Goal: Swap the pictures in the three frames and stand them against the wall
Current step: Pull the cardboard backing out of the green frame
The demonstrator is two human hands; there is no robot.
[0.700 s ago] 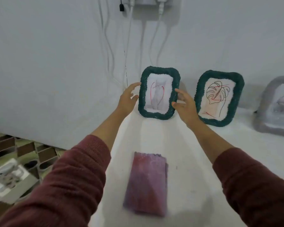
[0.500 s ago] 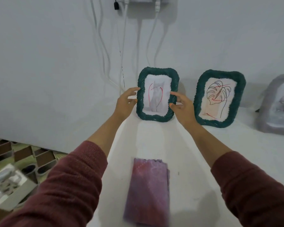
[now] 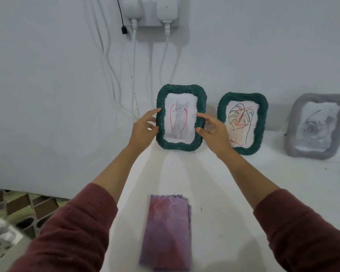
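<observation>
While the cat frame (image 3: 181,118) stands upright against the wall (image 3: 47,75), long axis vertical, it sits directly between the 2 hands. The left hand (image 3: 143,130) touches its left rim with loosely spread fingers, and the right hand (image 3: 214,132) rests fingertips on its right rim; neither curls around it. Both hands are equally near. Just beyond the right hand leans the leaf frame (image 3: 242,123), close enough to be knocked, with a grey frame (image 3: 318,126) farther right. Nearer the person, a purple cloth (image 3: 166,232) lies on the desk (image 3: 194,173). White cables (image 3: 134,75) hang past the left hand.
</observation>
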